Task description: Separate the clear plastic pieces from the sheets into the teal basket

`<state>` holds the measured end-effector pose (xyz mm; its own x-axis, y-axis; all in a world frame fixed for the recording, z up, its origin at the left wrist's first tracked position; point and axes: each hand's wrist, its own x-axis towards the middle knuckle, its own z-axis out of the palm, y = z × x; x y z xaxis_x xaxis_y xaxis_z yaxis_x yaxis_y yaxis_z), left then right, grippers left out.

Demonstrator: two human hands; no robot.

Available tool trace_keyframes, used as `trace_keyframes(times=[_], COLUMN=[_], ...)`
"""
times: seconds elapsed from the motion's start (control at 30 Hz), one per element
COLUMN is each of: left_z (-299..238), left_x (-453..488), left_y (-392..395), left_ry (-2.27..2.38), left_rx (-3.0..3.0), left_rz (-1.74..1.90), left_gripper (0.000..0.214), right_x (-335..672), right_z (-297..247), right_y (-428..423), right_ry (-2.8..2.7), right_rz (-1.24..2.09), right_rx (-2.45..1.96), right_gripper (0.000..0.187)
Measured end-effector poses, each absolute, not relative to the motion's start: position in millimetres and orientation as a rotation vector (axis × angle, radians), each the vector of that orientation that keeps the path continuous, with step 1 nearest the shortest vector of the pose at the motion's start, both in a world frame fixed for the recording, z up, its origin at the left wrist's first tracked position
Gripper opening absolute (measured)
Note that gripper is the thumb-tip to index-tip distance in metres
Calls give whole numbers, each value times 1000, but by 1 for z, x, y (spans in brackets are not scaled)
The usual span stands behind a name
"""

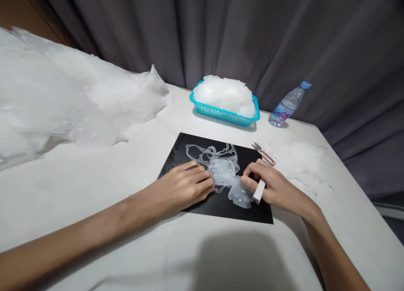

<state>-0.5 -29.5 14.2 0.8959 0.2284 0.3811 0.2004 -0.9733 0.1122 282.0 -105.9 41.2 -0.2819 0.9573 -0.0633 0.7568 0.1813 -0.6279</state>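
Observation:
On a black mat point(202, 205) lie two joined, translucent, frosted plastic-like pieces, each dotted with small round marks. My left hand point(189, 185) lies over the left edge of the upper piece point(222, 172), its fingers curled and pressed on it; the fingertips are partly hidden. My right hand point(273, 183) is closed, with thumb and index finger at the top of the lower piece point(240, 194). A short white bar with a reddish end point(259, 191) sticks out from that hand. Behind the pieces spreads a thin clear cut-out frame point(197, 153) of the same sort of material.
Pink-handled thread snips point(264, 153) lie at the mat's right back corner. Beyond them are a pile of translucent scraps point(301, 162) and a water bottle point(288, 105). A turquoise basket point(221, 114) heaped with white pieces stands behind. A large whitish heap point(78, 93) covers the table's left.

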Motion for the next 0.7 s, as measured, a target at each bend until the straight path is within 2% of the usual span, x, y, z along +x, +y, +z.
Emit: trace_keyframes(times=[0.07,0.2,0.37,0.43,0.6,0.7], left_z=[16,11,-2,-7,-9,-1], left_x=[0,-1,-5,-6,-6,-5], left_y=[-26,-14,-5,-4,-1,-4], left_ry=[531,836,898,888,839,802], left_rx=[2934,2820,2773,2738,2674,2681], left_rz=[583,502,472,472,449,589], left_gripper=[29,39,68,76,87,82], right_x=[275,262,262,267,270,267], right_z=[36,22,19,22,26,27], right_y=[-106,-106,-107,-108,-107,-103], right_ry=[-2009,-1847,-2005,-2135,-2290,-2321], right_rz=[891,915,784,742,652,612], right_rx=[-1660,-1739,-1706,-1653,-1612,-1602], right_gripper=[31,25,27,34,69,72])
